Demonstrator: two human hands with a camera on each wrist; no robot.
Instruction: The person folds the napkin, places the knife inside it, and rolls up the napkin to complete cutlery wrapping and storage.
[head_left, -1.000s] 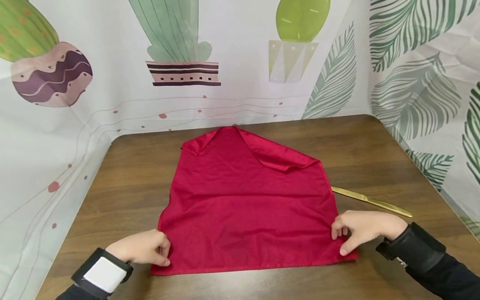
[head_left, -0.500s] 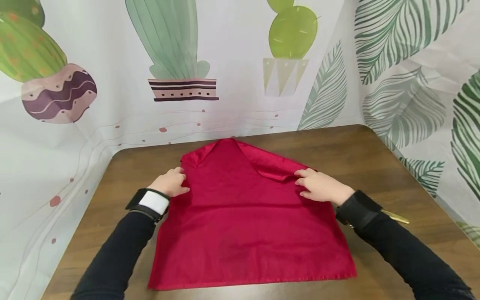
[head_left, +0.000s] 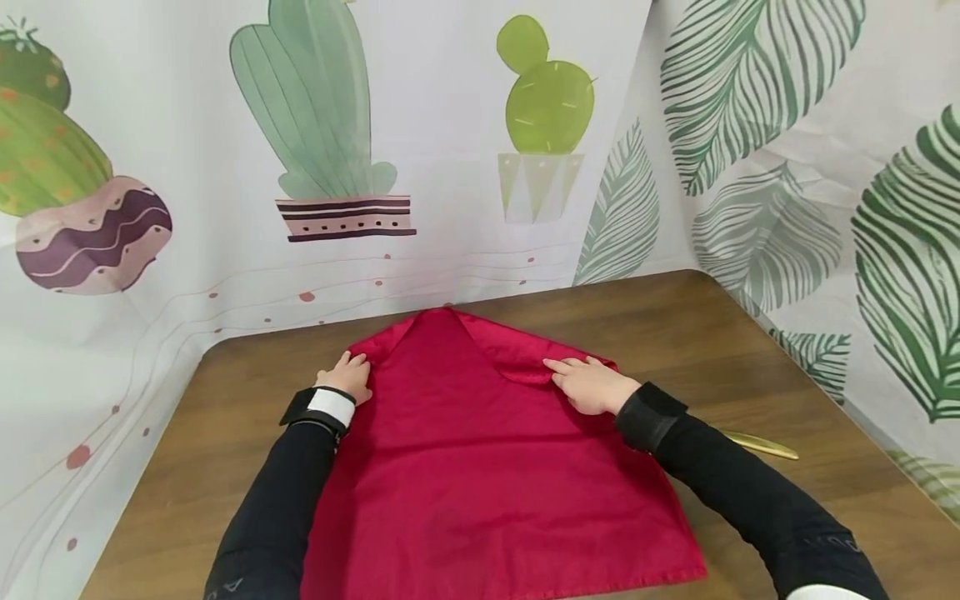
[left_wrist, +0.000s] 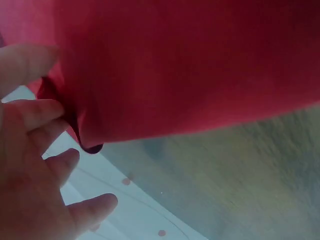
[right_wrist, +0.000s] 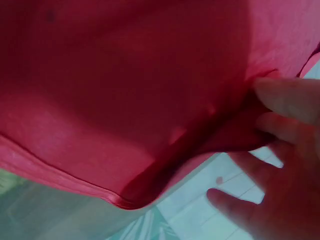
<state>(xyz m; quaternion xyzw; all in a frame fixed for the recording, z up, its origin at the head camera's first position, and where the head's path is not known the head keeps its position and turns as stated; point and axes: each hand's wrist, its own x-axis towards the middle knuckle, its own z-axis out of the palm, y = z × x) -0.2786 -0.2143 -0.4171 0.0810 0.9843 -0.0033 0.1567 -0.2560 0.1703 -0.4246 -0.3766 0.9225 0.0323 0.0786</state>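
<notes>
A red satin cloth (head_left: 480,492) is spread on the wooden table, its far corners turned over into shiny flaps. My left hand (head_left: 347,377) touches the left flap (head_left: 384,340); in the left wrist view its fingers (left_wrist: 62,162) are spread, with the thumb (left_wrist: 25,65) over the cloth beside the turned edge. My right hand (head_left: 591,387) reaches the larger right flap (head_left: 510,343). The right wrist view has thumb and forefinger close at the raised edge, the other fingers (right_wrist: 235,205) loosely extended past it.
A gold knife (head_left: 761,444) lies on the table (head_left: 645,312) to the right, partly hidden behind my right sleeve. A white backdrop (head_left: 450,142) printed with cacti and leaves stands along the table's far and side edges.
Both hands have left the cloth's near corners and moved forward to the far flaps. The head view has tilted up slightly. The cloth keeps much the same shape.
</notes>
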